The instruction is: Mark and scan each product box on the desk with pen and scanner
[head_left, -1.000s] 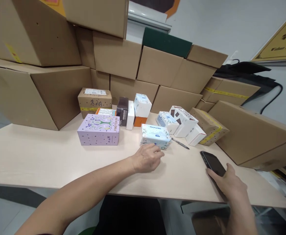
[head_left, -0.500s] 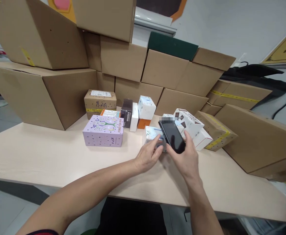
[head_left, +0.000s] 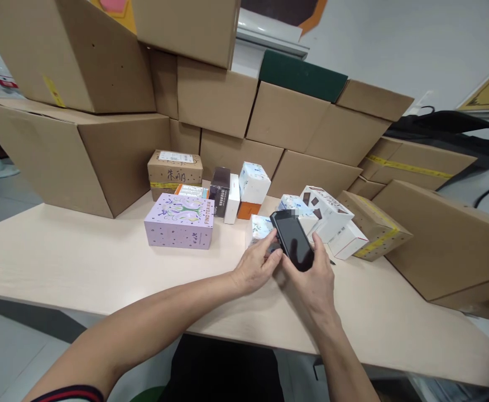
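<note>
**Black rectangular glass-faced phone (head_left: 293, 240) between your hands**

Your right hand (head_left: 315, 286) clasps its near end, thumb and fingers closed in; the long axis slants away leftward. Your left hand (head_left: 255, 267) sits half-curled at the left edge — whether gripping, I cannot tell.

— Where's the camera looking from?
— The person's head, facing forward and down over the pale, wood-toned counter (head_left: 102, 268).
— How near?
— Near enough for the black-clad lap (head_left: 223, 368) to show at the bottom; the bare left hand (head_left: 253, 268) and bare right hand (head_left: 315, 286) lie near the centre, the stacked brown cardboard boxes (head_left: 217, 92) farther back.
</note>
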Demonstrator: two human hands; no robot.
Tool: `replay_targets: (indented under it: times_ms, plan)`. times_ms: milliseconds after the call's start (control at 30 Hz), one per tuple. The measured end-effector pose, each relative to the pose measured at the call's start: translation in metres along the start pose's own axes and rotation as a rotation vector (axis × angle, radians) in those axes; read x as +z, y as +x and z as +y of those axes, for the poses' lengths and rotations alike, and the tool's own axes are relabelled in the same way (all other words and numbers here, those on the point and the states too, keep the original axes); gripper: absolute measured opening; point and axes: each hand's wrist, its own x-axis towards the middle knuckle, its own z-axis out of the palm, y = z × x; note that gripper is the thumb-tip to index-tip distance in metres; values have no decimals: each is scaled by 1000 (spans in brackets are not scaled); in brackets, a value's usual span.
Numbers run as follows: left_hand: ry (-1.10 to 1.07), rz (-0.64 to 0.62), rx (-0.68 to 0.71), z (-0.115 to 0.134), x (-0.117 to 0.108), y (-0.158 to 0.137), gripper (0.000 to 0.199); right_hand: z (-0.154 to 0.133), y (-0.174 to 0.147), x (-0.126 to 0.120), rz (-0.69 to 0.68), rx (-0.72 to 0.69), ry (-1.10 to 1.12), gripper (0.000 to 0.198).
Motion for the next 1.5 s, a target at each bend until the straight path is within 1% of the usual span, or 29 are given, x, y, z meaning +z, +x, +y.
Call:
replay_targets:
  times_ms: [267,433,700,867,1033,1200,1400,1500]
  plan:
    - [-194,-3,-68,3,1,1,64,-7,0,-2,2,34,36,90]
    - [-330,29,-111,0,5,1,62,-9,0,-4,-3,55,55,90]
    - [-514,-2,-235,6,3,2,63,-6,0,-5,-2,52,62,88]
    - [-534,-5,-276,8,2,3,62,-5,0,-5,-23,47,52,90]
    - [-514,20,-277,9,1,3,61,-7,1,-3,-28,59,52,94]
    - [-531,23,-288,11,1,4,62,-9,1,-3,-31,66,44,94]
    - [-519,26,-274,12,0,4,62,-6,0,-1,21,35,40,93]
    - [-488,22,-243,10,0,3,63,-6,0,-1,20,29,34,93]
